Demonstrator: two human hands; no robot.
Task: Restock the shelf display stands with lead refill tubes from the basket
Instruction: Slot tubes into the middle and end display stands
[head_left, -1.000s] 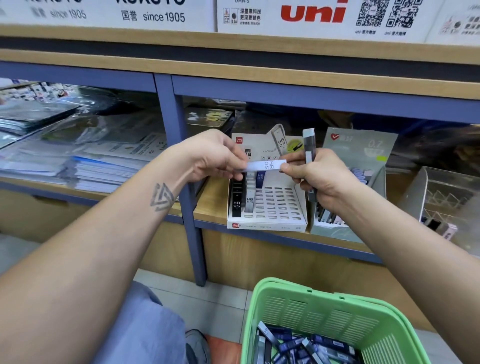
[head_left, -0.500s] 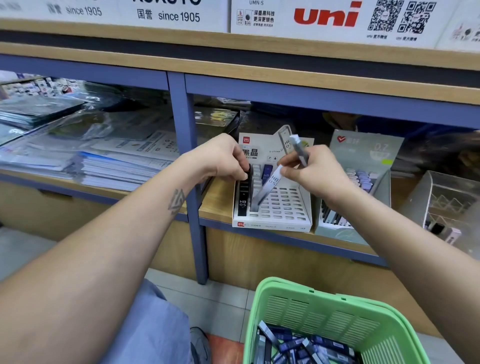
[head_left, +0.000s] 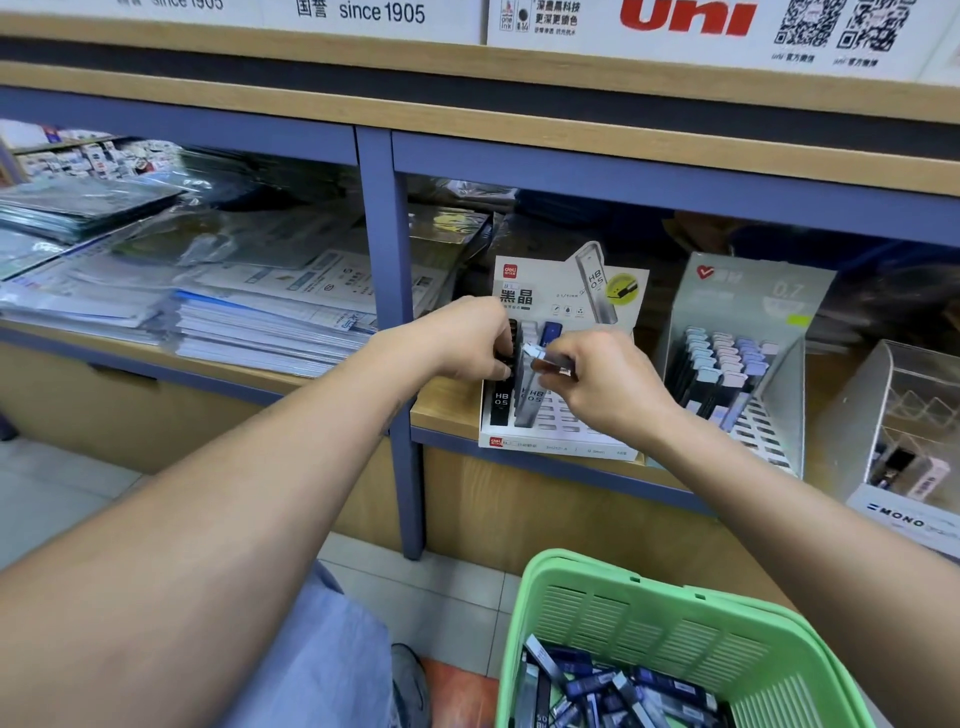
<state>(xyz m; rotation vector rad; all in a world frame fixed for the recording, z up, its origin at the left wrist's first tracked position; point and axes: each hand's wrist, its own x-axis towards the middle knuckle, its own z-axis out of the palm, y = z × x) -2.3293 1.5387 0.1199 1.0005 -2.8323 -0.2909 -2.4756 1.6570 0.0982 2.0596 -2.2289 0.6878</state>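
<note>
A white display stand sits on the lower shelf with a black HB 0.5 tube in its left column, a grey HB 0.5 tube beside it and a blue tube behind. My left hand curls its fingertips on the top of the black tube. My right hand pinches a dark lead refill tube crosswise just above the grey tube. Below, a green basket holds several loose tubes.
A grey-green 0.7 stand with several pastel-capped tubes stands right of the white one. A clear acrylic holder and a Mono box are at far right. Stacked papers fill the left bay beyond the blue post.
The grey-white tube held between both hands went down into the stand's second column. My left hand moved onto the black tube. My right hand lowered with its other tube turned crosswise.
</note>
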